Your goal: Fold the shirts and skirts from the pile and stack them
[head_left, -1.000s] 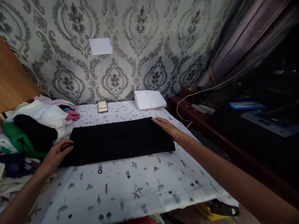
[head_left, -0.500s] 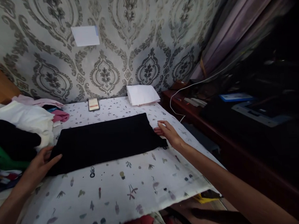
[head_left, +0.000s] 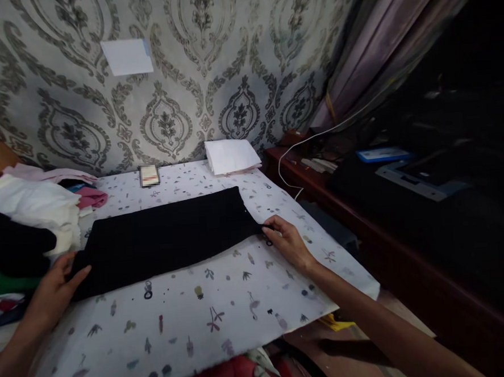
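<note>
A black folded cloth [head_left: 165, 236] lies flat across the white patterned sheet [head_left: 179, 324]. At its right end, my right hand [head_left: 287, 242] pinches the near corner between thumb and fingers, lifting it slightly. My left hand [head_left: 59, 288] is at the cloth's left end, thumb on top and the other fingers at the edge, partly hidden; whether it grips the fabric is unclear.
A pile of clothes [head_left: 26, 202] lies at the left. Near the wall are a small framed card [head_left: 149, 176] and a folded white cloth [head_left: 232, 157]. A dark red table [head_left: 366, 238] with a white cable [head_left: 282, 164] stands at the right.
My right hand has moved down to the cloth's near right corner and closed on it, and that corner has risen a little. The camera view has shifted slightly right.
</note>
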{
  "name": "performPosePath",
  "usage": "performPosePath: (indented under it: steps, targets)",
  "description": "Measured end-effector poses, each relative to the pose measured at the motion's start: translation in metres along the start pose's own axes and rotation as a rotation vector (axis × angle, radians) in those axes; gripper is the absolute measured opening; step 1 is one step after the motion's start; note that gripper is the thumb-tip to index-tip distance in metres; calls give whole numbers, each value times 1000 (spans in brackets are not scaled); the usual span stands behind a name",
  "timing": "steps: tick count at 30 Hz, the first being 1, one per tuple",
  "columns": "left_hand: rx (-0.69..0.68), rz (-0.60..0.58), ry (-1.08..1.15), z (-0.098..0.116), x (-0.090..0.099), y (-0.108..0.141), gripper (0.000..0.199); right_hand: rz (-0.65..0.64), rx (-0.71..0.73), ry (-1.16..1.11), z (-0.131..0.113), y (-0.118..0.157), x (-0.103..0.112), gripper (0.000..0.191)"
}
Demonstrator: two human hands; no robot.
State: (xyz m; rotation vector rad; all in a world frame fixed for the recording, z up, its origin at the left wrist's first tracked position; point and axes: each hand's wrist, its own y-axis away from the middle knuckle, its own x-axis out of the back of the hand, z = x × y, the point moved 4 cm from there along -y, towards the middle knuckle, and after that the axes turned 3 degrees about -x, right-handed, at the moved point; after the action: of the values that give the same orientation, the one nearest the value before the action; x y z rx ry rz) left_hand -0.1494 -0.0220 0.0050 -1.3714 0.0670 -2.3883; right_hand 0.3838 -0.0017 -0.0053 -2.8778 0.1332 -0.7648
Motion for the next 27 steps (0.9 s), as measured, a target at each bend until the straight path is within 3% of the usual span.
performPosePath:
  steps: [3, 6, 8, 11, 14, 16, 18, 20, 23, 27]
  targets:
    - [84, -83, 130, -5, -3, 0, 36, -16, 41, 72, 2, -2, 0, 22]
    - [82, -157, -103, 4, 2, 6, 33, -72, 69, 181, 5, -1, 2, 22]
    - [-17, -165, -355, 25, 8, 10, 41, -107, 58, 180, 7, 0, 5, 33]
    - [-278, -87, -589, 79, 3, 10, 48, -130, 22, 106, 8, 2, 6, 45]
    - [-511, -180, -368, 154, -36, -3, 38, -144, 2, 34, 7, 4, 2, 47]
    - [-660, -377, -104, 210, -80, -14, 30, -150, 8, -5, 7, 5, -1, 47]
    - [-721, -537, 4, 258, -126, -23, 24, -151, 15, -39, 7, 6, -2, 48]
    - [-701, -557, -28, 293, -166, -32, 24, -154, 19, -63, 9, 7, -1, 49]
    - [-701, -558, -46, 320, -203, -40, 23, -162, 44, -68, 11, 9, 3, 53]
    - [-731, -554, 18, 322, -215, -49, 16, -76, 162, 56, 10, 12, 14, 54]
